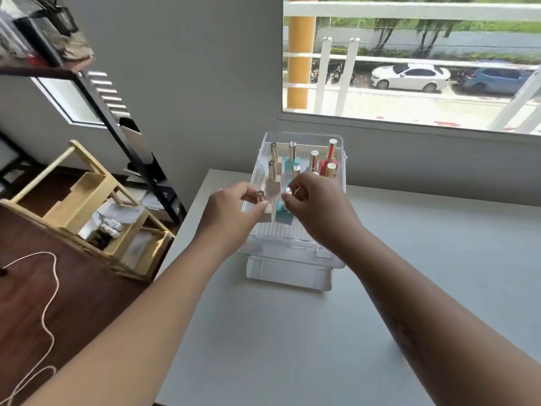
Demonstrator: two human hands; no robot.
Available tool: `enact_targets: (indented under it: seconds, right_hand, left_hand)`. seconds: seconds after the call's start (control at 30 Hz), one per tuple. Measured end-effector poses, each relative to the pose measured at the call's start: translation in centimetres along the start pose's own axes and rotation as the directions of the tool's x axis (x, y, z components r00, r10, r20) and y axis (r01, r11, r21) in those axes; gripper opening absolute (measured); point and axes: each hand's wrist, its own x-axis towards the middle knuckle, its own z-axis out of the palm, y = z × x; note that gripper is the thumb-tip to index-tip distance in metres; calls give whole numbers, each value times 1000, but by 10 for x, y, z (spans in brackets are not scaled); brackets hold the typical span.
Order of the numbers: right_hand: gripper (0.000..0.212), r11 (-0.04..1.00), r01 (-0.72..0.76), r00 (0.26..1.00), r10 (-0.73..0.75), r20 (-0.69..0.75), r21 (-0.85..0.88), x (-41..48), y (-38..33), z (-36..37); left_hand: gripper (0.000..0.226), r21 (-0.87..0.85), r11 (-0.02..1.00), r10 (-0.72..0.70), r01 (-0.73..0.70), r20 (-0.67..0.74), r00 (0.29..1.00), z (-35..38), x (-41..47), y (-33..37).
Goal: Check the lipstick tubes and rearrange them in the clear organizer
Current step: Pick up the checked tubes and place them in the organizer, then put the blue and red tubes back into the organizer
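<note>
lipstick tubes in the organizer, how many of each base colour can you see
In the clear organizer:
beige tubes: 3, the nearest held by the left hand
teal tubes: 3, the nearest held by the right hand
red tubes: 3, partly hidden
Total: 9

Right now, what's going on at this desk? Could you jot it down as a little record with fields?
Setting: white table below a window
Container: clear organizer, holding upright tubes in rows
Left hand: pinching the gold cap of a beige-based tube at the front
Right hand: pinching the cap of a teal-based tube beside it
Other tubes: beige, teal and red-based, standing further back
Nearby: wooden cart on the floor
</note>
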Motion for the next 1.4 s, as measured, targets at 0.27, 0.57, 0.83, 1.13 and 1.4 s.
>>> enact_targets:
  seconds: [0.27,0.57,0.83,1.13,1.4]
  right_hand:
    - [17,982,-78,995,86,41,-174,2,-6,32]
    - [25,994,-60,998,56,-42,-89,5,-5,-6]
    - [9,995,-96,979,88,-186,-31,-27,38,-65]
    - [14,974,-200,965,178,-193,-104,-107,141,-153]
    - [27,939,-310,947,318,33,-148,-176,220,-149]
  left_hand:
    - [12,31,995,85,-90,136,987,8,16,-31]
    - [36,-9,968,252,-252,98,963,-16,28,-4]
    - [26,-105,937,342,-332,97,935,16,8,69]
    - [28,-178,922,372,-344,158,915,119,-52,155]
    - [29,-156,984,142,-89,368,919,199,-126,142]
